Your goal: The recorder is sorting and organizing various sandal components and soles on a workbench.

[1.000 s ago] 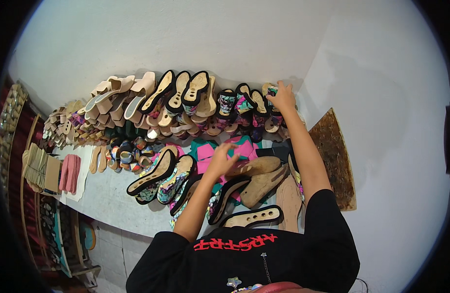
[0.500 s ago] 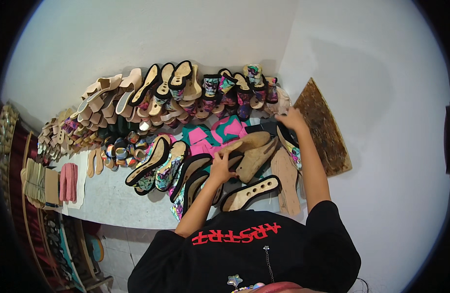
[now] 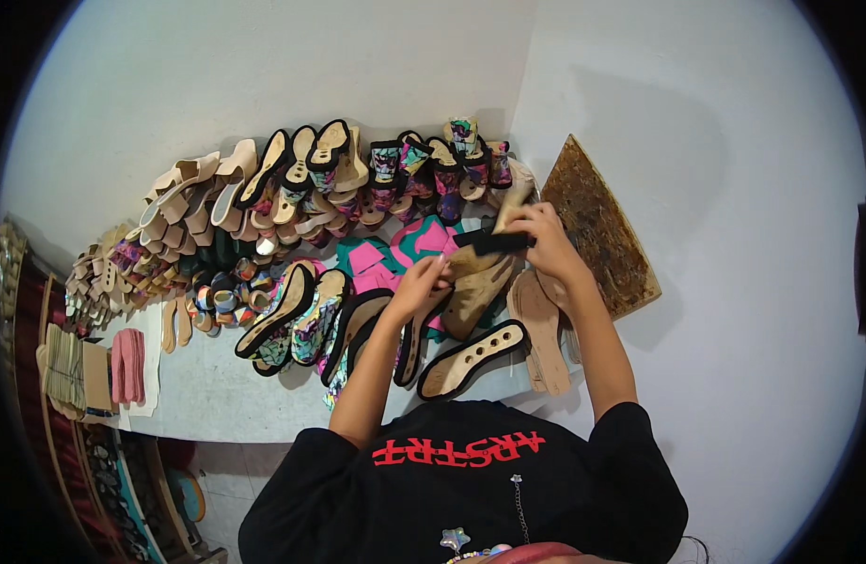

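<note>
Landmark: the wooden last [image 3: 469, 305], lying on the worktop [image 3: 207, 399] in front of the person. Writing: red block lettering [image 3: 458, 449] runs across the chest of the black shirt [image 3: 489, 508], on the person's side of the last; any marks on the shoes are too small to read. Left hand [image 3: 418, 289]: just left of the last, fingers loosely curled, thumb and fingertips apart; contact with the last cannot be told. Right hand [image 3: 546, 242]: beyond the last and to its right, fingers bent at a tan piece [image 3: 514, 197] and a dark strip [image 3: 489, 243]; blur there, so cannot tell whether it is clamped on either. Edges: a holed sole [image 3: 475, 361] with a black rim lies nearer the person than the last, close to the worktop's front edge. Room: right of the last, insoles [image 3: 538, 334] and a brown board [image 3: 602, 230] leave a tight margin before the wall [image 3: 734, 310]. Beyond the last, piled shoes [image 3: 203, 211] line the back. Left of it stand patterned shoes [image 3: 318, 320]; farther left, grey surface shows as far as the pink stack [image 3: 127, 365], the widest room for moving.
</note>
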Demonstrator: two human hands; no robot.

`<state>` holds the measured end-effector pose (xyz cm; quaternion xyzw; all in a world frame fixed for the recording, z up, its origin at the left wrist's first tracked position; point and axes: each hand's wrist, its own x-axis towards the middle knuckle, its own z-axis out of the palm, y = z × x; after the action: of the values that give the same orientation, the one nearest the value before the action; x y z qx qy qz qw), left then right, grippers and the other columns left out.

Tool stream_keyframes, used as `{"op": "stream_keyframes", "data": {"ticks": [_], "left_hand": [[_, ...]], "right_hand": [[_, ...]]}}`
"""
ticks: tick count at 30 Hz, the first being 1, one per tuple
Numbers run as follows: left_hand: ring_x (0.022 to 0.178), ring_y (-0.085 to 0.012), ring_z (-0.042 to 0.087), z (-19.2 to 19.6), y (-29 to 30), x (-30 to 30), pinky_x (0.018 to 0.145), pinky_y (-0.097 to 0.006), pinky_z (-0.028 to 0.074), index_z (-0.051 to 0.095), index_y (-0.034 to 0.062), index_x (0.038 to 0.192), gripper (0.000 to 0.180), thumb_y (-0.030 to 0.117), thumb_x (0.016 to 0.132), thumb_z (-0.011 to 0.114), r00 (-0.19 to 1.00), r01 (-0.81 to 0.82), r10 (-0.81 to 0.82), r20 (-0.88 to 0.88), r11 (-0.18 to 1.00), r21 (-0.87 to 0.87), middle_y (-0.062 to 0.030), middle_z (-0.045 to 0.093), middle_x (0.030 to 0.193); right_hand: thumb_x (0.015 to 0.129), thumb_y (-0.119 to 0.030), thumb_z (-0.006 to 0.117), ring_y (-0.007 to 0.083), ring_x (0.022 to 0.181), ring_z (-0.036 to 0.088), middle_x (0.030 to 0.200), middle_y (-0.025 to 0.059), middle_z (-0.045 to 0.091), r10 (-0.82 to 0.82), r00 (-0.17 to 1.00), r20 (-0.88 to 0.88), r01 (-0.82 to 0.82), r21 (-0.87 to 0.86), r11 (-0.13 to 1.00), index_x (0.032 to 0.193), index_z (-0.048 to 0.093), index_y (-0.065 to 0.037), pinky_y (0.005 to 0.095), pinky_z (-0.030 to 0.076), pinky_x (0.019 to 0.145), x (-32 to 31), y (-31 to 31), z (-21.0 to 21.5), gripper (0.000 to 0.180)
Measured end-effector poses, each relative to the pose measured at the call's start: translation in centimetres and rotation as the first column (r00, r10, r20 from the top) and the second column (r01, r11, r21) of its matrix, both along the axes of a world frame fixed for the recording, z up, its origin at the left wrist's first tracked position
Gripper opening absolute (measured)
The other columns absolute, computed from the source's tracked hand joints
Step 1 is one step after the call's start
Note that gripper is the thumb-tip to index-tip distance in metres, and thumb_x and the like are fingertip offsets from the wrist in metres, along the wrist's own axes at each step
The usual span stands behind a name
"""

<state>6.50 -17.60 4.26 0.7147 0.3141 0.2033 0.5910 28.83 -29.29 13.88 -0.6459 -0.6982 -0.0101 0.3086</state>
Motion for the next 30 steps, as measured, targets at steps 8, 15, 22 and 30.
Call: {"op": "stream_keyframes", "data": {"ticks": [8,15,22,30], "left_hand": [[0.090,-0.0144,0.055,7.3,2.1,3.0,0.077,-0.027,0.045,0.045,0.0021,0.112,0.028,0.014,0.087,0.051,0.886,-0.079,0.217,0.409,0.942,-0.327,-0.0071,0.057,0.101],[0.086,-0.0137,0.052,10.2,7.9,5.8,0.073,-0.026,0.042,0.040,-0.0007,0.120,0.035,0.018,0.090,0.042,0.909,-0.240,0.290,0.301,0.952,-0.190,-0.0095,0.054,0.103],[0.113,-0.0209,0.044,9.0,15.4,9.2,0.095,-0.051,0.028,0.054,0.0124,0.111,0.033,0.024,0.080,0.057,0.895,-0.188,0.444,-0.040,0.457,0.869,-0.0040,0.055,0.114],[0.100,-0.0178,0.049,5.8,19.2,8.6,0.100,-0.055,0.013,0.063,0.0205,0.092,0.029,0.026,0.064,0.072,0.883,-0.100,0.470,-0.002,0.192,0.976,0.0042,0.059,0.096]], "right_hand": [[0.062,-0.004,0.065,0.0257,0.089,0.048,0.096,0.0059,0.050,0.118,0.989,0.086,-0.136,0.246,0.960,0.086,0.066,-0.018,0.0347,0.040,0.076,-5.8,3.7,1.3,0.028],[0.051,-0.005,0.074,0.0274,0.090,0.049,0.102,0.0044,0.053,0.008,0.990,0.140,-0.034,0.185,0.982,0.104,0.061,-0.016,0.0358,0.043,0.079,-4.8,7.0,2.5,0.056],[0.058,-0.012,0.074,0.0245,0.087,0.052,0.093,0.0019,0.060,-0.066,0.997,0.034,0.052,0.300,0.952,0.095,0.064,-0.017,0.0364,0.041,0.079,0.2,12.2,5.8,0.039],[0.058,-0.023,0.076,0.0194,0.094,0.050,0.088,0.0004,0.062,-0.228,0.923,0.310,0.221,0.059,0.974,0.092,0.066,-0.021,0.0418,0.029,0.084,0.8,19.0,5.2,0.036]]}}
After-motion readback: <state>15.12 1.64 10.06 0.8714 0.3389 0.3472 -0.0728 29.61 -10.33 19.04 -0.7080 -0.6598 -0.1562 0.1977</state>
